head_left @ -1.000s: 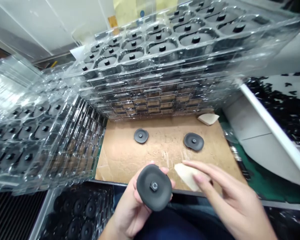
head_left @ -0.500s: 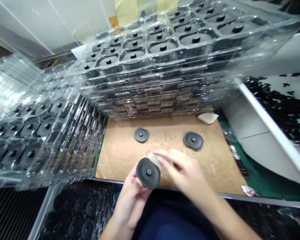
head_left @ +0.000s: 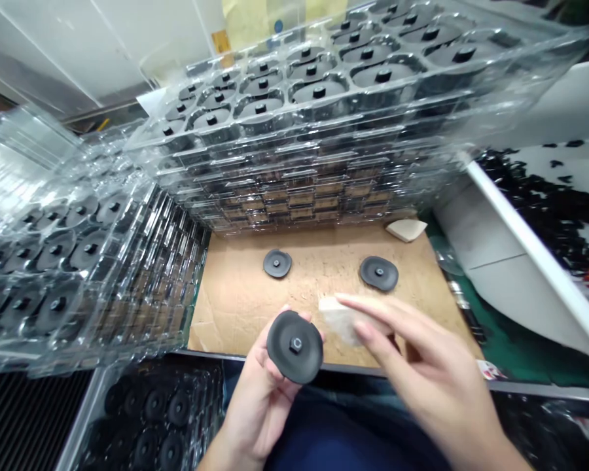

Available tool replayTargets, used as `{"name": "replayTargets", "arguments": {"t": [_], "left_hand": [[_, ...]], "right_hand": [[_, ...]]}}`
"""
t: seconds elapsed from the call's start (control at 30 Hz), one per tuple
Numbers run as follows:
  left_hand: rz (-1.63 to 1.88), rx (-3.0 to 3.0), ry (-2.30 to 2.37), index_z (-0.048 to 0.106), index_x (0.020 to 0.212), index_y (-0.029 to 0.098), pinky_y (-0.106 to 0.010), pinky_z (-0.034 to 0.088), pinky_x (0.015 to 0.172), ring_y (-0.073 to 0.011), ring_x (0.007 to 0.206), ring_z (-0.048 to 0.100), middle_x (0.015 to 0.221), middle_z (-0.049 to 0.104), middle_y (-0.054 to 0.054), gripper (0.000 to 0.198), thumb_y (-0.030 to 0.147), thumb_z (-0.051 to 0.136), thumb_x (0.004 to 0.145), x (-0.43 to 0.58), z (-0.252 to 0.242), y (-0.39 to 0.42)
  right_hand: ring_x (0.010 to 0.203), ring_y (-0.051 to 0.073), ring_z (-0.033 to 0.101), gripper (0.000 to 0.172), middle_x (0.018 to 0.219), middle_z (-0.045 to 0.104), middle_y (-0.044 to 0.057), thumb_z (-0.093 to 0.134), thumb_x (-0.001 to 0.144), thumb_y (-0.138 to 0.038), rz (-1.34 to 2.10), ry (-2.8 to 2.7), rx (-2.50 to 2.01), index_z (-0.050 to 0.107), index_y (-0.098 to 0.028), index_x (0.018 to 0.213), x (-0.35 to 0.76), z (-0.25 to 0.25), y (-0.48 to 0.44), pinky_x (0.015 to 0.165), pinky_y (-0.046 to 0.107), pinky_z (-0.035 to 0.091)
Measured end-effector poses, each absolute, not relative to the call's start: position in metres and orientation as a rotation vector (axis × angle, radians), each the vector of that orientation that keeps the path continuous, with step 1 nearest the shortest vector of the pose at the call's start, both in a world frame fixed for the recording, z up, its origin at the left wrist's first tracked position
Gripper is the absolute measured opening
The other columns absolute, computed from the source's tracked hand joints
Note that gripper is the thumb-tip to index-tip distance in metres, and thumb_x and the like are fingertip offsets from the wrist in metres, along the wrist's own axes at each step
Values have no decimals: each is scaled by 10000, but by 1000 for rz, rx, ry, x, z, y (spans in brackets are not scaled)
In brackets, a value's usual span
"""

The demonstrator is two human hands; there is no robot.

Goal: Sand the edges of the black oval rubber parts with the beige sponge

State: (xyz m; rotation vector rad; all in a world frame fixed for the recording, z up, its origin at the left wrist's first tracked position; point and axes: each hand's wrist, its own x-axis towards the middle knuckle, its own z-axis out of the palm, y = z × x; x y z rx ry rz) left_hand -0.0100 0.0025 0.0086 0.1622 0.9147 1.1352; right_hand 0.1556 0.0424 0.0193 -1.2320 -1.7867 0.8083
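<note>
Apparently at a wiping step, holds black disc (head_left: 294, 350) in left hand (head_left: 267, 392) and pinches pale pad (head_left: 342, 320) in right hand (head_left: 425, 373) near the front edge of the cardboard (head_left: 240, 294), likely needing the disc steady under the pad.

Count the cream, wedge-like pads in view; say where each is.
2: one blurred cream pad, held in the right hand; another pad near the far right corner of the brown cardboard sheet. More may be hidden behind the clear plastic trays.

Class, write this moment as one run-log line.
Left hand: holds black disc; Right hand: pinches pale pad; Pad: apart from disc; Second pad: on cardboard
</note>
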Motion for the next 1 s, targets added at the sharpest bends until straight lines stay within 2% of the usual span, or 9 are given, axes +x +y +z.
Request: {"name": "replayTargets", "arguments": {"t": [0.1,0.2,0.33,0.43,0.6,0.77,0.93,1.0], "left_hand": [[1162,195,930,598,1104,257,-275,475,842,-227,1057,560,1137,631,-70,509,359,721,621,-10,5,1],[1178,189,1011,606,1092,274,-262,475,819,-222,1058,555,1137,634,-62,541,388,738,579,-12,6,-1],[1143,187,1022,621,1071,261,-236,453,839,-192,1010,576,1083,658,-48,554,316,780,543,-10,10,3],[1141,176,1027,626,1061,255,-219,468,792,-170,938,599,1036,667,-39,563,284,794,524,-8,9,5],[1152,150,1007,584,1126,259,-320,462,866,-238,969,606,1154,616,-80,648,377,774,518,-15,7,5],[1119,120,975,577,1134,271,-377,433,926,-265,1040,574,1168,611,-81,634,380,759,536,-14,12,6],[1135,149,948,577,1133,256,-332,434,924,-239,1043,574,1172,608,-84,596,338,755,570,-9,11,7],[1150,160,947,571,1141,254,-311,456,887,-229,1039,570,1150,620,-79,583,345,742,591,-8,7,5]], "right_hand": [[705,128,584,321,845,671,2,427,830,-69,803,-1989,-876,607,-221,1048,149,47,48,636,252,445],[568,137,518,320,664,621,-2,421,805,-53,765,-2175,-1025,655,-220,946,148,48,47,542,270,395],[677,143,570,322,815,656,23,438,830,-68,778,-2009,-973,597,-207,1073,147,41,46,611,274,427],[711,139,599,261,814,671,8,456,839,-101,942,-1952,-1048,643,-225,973,150,35,53,638,254,455],[843,161,630,210,916,685,16,479,860,-232,1209,-1864,-1336,665,-242,959,169,-10,51,720,265,499],[766,186,647,212,823,691,38,489,849,-252,1204,-1834,-1439,682,-202,920,170,-51,33,683,303,519],[925,179,618,224,1012,662,37,469,866,-256,1047,-1685,-1382,625,-231,1025,160,3,41,657,236,520],[900,157,621,226,1006,665,24,480,857,-205,917,-1674,-1234,605,-226,1044,149,29,43,687,228,511]]}}
